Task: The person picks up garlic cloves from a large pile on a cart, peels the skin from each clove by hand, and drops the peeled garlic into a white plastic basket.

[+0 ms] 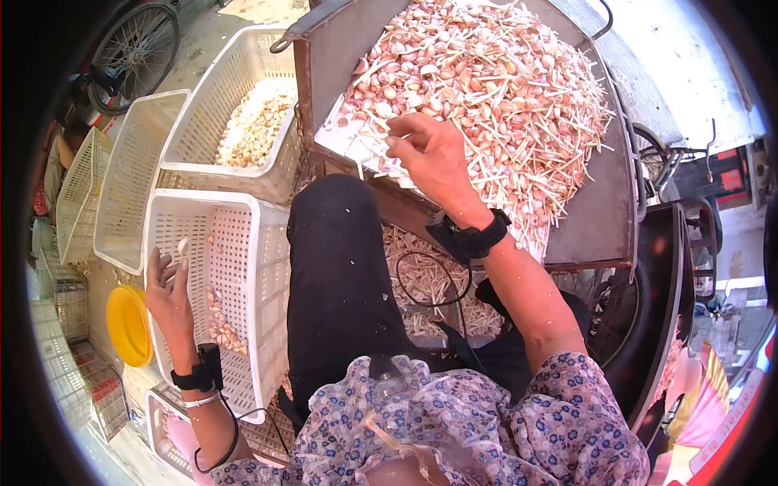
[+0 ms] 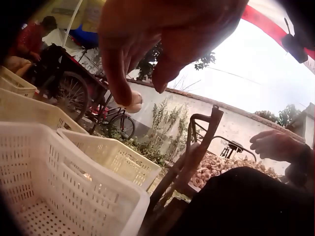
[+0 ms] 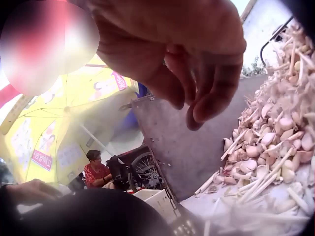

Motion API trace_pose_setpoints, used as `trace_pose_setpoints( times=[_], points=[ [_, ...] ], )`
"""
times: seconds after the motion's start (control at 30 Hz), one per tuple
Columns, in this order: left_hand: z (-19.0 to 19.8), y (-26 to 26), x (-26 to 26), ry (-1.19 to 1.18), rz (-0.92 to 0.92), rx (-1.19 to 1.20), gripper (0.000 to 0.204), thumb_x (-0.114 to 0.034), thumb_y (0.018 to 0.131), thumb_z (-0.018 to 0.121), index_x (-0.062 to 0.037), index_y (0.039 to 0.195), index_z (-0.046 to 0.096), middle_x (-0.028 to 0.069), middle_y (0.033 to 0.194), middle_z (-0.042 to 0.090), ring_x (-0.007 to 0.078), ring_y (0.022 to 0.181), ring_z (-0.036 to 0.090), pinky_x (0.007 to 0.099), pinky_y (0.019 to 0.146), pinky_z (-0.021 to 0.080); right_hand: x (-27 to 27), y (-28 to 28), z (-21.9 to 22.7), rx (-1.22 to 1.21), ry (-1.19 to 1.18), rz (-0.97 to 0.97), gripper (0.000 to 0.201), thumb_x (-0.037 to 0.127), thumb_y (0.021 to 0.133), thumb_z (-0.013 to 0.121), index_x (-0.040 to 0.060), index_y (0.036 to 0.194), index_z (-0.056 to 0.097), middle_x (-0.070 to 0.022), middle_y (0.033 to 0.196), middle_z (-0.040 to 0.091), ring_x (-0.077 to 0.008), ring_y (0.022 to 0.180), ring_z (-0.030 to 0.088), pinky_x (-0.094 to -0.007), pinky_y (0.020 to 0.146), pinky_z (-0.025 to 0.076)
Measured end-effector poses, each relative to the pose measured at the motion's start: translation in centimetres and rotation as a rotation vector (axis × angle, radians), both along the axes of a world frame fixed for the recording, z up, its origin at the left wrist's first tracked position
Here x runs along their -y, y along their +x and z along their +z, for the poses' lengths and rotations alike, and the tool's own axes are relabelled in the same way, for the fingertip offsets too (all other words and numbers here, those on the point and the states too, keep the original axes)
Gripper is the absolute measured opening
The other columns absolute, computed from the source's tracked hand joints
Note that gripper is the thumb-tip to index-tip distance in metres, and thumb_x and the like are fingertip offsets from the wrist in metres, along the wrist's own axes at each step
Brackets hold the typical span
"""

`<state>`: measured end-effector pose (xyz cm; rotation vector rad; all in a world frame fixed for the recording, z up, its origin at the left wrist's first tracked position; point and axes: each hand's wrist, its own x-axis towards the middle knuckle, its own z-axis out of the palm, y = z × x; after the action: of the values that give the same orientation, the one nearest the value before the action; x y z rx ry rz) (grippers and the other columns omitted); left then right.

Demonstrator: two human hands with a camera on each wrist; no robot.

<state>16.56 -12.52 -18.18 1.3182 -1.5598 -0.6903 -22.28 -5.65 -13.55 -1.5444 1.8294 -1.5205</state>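
Note:
My left hand (image 1: pixel 172 306) is over the white slotted crate (image 1: pixel 274 271), fingers extended and spread. A pale garlic clove (image 1: pixel 182 245) shows beside its fingertips; in the left wrist view the clove (image 2: pixel 135 102) overlaps one fingertip, with the thumb apart from it. Several cloves (image 1: pixel 223 328) lie in the bottom of that crate. My right hand (image 1: pixel 438 166) hovers at the near left edge of a large heap of pinkish garlic cloves and dry stems (image 1: pixel 494 97). In the right wrist view its fingers (image 3: pixel 216 93) bend loosely downward, and nothing shows between them.
The heap lies in a metal-sided cart tray (image 1: pixel 596 202). Another crate (image 1: pixel 182 121) holding peeled-looking cloves stands behind, with more crates (image 1: pixel 121 186) at the left. A yellow bucket (image 1: pixel 130 324) sits beside the near crate. A seated person (image 3: pixel 96 169) is beyond, under a yellow umbrella (image 3: pixel 54 123).

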Motion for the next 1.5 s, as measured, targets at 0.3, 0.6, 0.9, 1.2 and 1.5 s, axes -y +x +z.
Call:
trace_pose_setpoints(
  times=[0.3,0.6,0.9,1.2,1.5],
  points=[
    [5.8,-23.0,3.0,-0.301,-0.967,0.278,0.021,-0.001,0.075,0.064,0.0011,0.096,0.061,0.0143,0.091,0.061,0.0299,0.087,0.058,0.0350,0.078,0.046,1.0,-11.0,-9.6,-0.808,0.490,-0.170,0.029,-0.001,0.071,0.054,0.0038,0.098,0.065,-0.0201,0.080,0.060,-0.0361,0.073,0.061,-0.0431,0.066,0.050],
    [-2.9,-38.3,5.3,-0.367,-1.279,0.820,0.008,-0.004,0.070,0.057,-0.0025,0.078,0.058,0.0161,0.076,0.059,0.0356,0.078,0.059,0.0439,0.068,0.047,-0.4,-11.6,-10.0,-0.724,0.421,-0.177,0.022,-0.002,0.068,0.056,-0.0023,0.088,0.063,-0.0220,0.086,0.059,-0.0379,0.078,0.061,-0.0439,0.067,0.050],
    [-4.6,-39.5,3.6,-0.396,-1.178,0.806,0.006,-0.005,0.065,0.059,-0.0005,0.070,0.057,0.0210,0.073,0.059,0.0390,0.072,0.059,0.0462,0.063,0.047,-1.5,-11.9,-9.8,-0.692,0.406,-0.082,0.013,-0.001,0.066,0.061,-0.0025,0.079,0.061,-0.0228,0.084,0.057,-0.0384,0.076,0.062,-0.0431,0.065,0.052],
    [2.1,-38.3,2.7,-0.228,-0.884,0.692,0.017,-0.008,0.067,0.064,-0.0069,0.084,0.066,0.0092,0.066,0.061,0.0235,0.063,0.060,0.0369,0.058,0.046,-2.3,-12.6,-9.5,-0.214,-0.016,-0.313,0.023,0.002,0.070,0.063,-0.0045,0.091,0.057,-0.0144,0.078,0.061,-0.0224,0.061,0.061,-0.0331,0.053,0.049],
    [7.3,-30.2,-3.7,0.893,-0.939,-0.502,0.025,-0.005,0.084,0.059,0.0028,0.108,0.062,0.0100,0.084,0.066,0.0120,0.068,0.062,0.0212,0.059,0.050,-11.6,-9.0,0.0,1.702,-0.617,0.279,0.026,0.000,0.085,0.050,-0.0043,0.110,0.055,-0.0081,0.084,0.056,-0.0070,0.056,0.045,-0.0218,0.045,0.034]
  ],
)
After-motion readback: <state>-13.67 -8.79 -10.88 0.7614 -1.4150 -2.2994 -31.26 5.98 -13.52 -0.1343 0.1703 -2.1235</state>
